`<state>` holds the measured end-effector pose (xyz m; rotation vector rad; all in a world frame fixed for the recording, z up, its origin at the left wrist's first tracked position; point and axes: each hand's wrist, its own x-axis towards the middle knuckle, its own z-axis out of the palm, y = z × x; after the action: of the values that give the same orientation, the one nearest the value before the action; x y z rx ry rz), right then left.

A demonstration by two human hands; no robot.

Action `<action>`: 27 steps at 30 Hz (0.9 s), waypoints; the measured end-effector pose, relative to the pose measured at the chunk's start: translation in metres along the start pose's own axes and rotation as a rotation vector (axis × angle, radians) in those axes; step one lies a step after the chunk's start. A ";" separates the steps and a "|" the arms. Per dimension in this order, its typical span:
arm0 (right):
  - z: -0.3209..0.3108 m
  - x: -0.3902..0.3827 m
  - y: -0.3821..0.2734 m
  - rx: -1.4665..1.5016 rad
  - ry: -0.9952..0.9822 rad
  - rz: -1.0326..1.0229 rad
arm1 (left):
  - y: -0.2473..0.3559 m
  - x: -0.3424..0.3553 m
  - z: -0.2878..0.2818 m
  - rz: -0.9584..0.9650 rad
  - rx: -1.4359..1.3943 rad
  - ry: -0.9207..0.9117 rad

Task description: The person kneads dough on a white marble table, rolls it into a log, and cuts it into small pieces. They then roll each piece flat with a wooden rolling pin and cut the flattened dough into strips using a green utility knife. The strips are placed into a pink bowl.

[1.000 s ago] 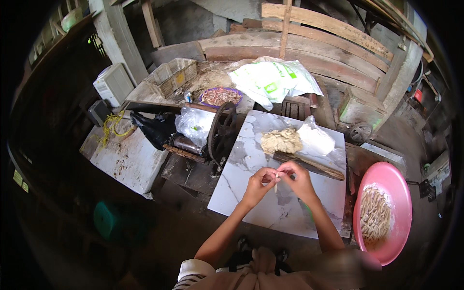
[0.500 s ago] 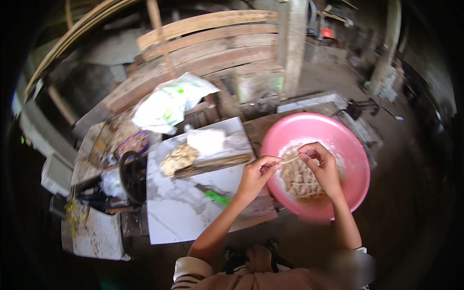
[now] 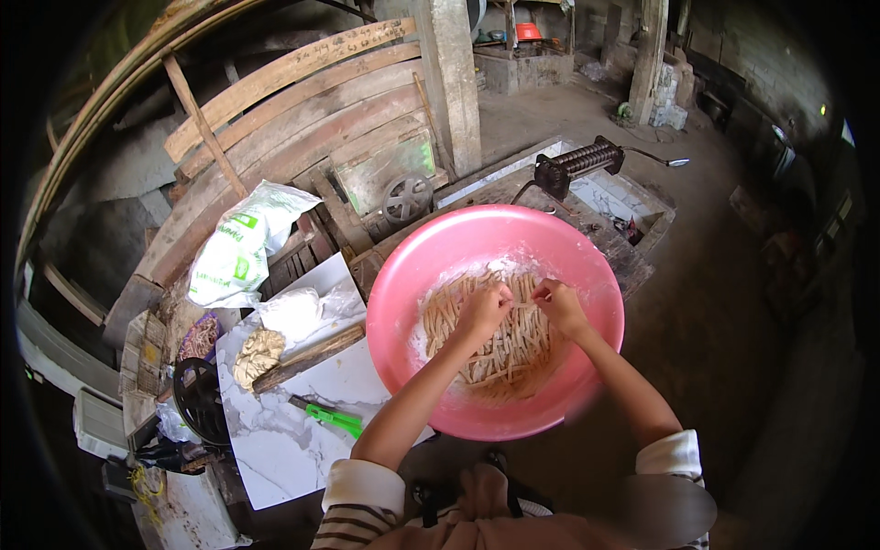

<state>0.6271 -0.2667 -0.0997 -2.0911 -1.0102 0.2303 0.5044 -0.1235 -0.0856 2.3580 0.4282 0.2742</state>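
Observation:
Inside the pink basin [image 3: 587,266], many floured dough strips [image 3: 495,353] lie in a loose layer. Over them my left hand [image 3: 486,310] is closed in a pinch, and my right hand [image 3: 561,308] pinches a little to its right. A short dough strip [image 3: 522,304] spans the gap between my fingertips, one end in each hand. Left of the basin, a marble-patterned board [image 3: 275,458] carries a lump of dough [image 3: 258,357], a wooden stick [image 3: 312,356], a clear bag of white powder [image 3: 291,313] and a knife with a green handle [image 3: 335,420].
Behind the board leans a white and green plastic sack [image 3: 247,243]. A black wheel [image 3: 200,399] and a purple bowl [image 3: 200,339] with pinkish bits stand at its left. Beyond the basin are a ridged roller device [image 3: 587,165] and a concrete post [image 3: 449,82].
My view has swung to the right, so the basin sits nearer the middle. Both hands have gone lower into the basin, close over the strips, with a strip still between them.

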 end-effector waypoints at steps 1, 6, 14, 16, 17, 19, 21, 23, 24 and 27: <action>0.001 0.006 0.001 -0.059 -0.045 0.020 | 0.000 0.002 0.002 -0.009 -0.007 0.015; 0.006 0.014 0.018 -0.260 -0.028 -0.073 | -0.005 -0.002 -0.001 -0.091 0.263 0.019; -0.026 -0.047 -0.144 0.200 0.114 -0.156 | 0.003 -0.112 -0.111 0.021 -0.052 0.557; -0.001 -0.073 -0.181 0.306 0.099 -0.176 | -0.014 -0.153 -0.127 0.036 -0.096 0.662; 0.016 -0.086 -0.195 0.360 0.086 -0.180 | -0.023 -0.173 -0.131 0.040 -0.118 0.710; 0.058 -0.107 -0.221 0.495 -0.113 -0.200 | -0.044 -0.209 -0.139 0.013 -0.193 0.748; 0.112 -0.118 -0.236 0.493 -0.242 -0.209 | -0.072 -0.245 -0.145 -0.033 -0.221 0.763; 0.176 -0.130 -0.256 0.581 -0.328 -0.211 | -0.114 -0.285 -0.150 -0.089 -0.200 0.769; 0.208 -0.135 -0.263 0.592 -0.341 -0.243 | -0.132 -0.300 -0.155 -0.103 -0.196 0.767; 0.290 -0.143 -0.279 0.535 -0.328 -0.352 | -0.180 -0.346 -0.172 -0.236 -0.219 0.727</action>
<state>0.2347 -0.0996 -0.1174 -1.3937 -1.3188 0.6048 0.0906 -0.0245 -0.1114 1.9086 0.9515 1.0159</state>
